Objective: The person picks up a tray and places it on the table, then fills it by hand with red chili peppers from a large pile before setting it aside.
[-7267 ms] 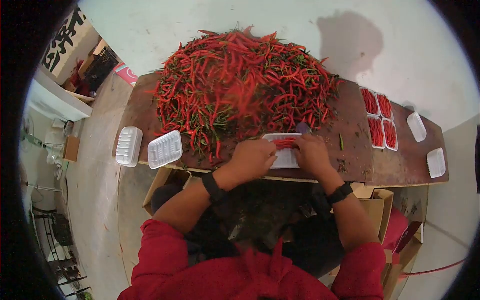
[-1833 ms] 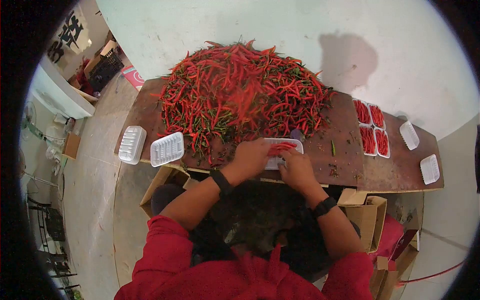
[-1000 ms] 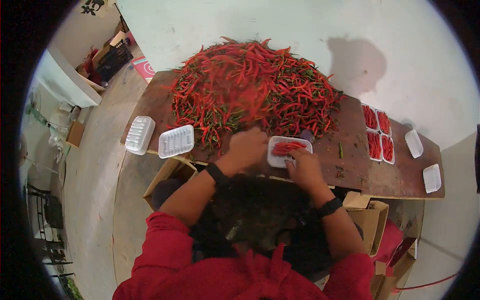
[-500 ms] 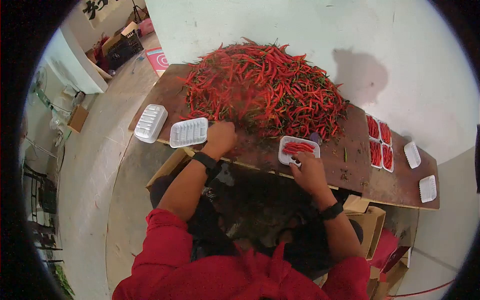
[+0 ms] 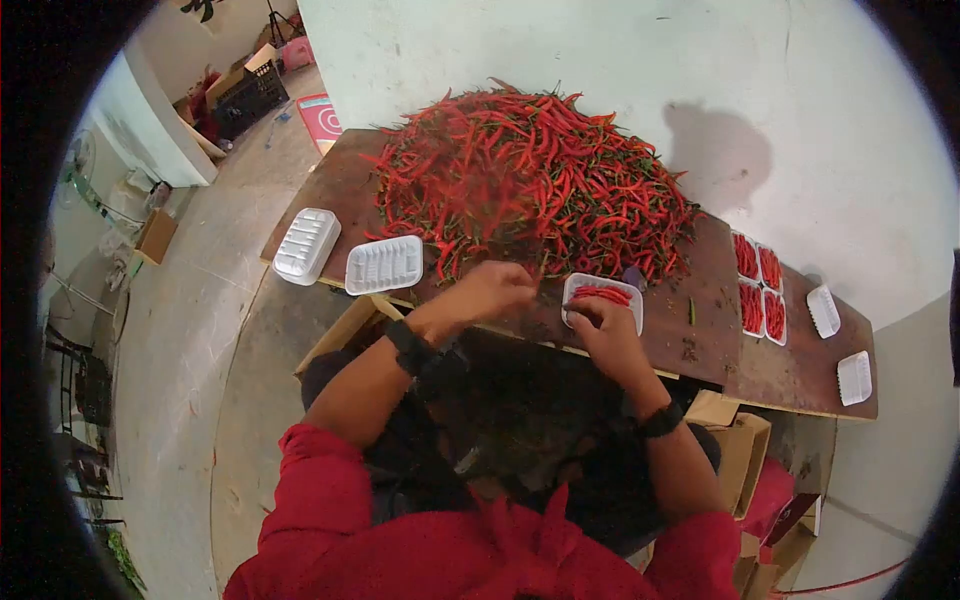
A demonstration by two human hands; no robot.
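From afar I see a white tray (image 5: 612, 281) of red chilies (image 5: 603, 294) on the tabletop (image 5: 714, 300), chili heap (image 5: 590, 180) at its eleven o'clock, presumably for short reaches. Right hand (image 5: 611, 342) at six, half-curled by the near edge, perhaps steadying; left hand (image 5: 493, 288) at nine, half-curled (whether either grip holds anything, I can't tell).

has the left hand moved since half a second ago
Yes. Judged against the ribbed tray on its left, the left hand has moved right, toward the chili tray by the right hand.
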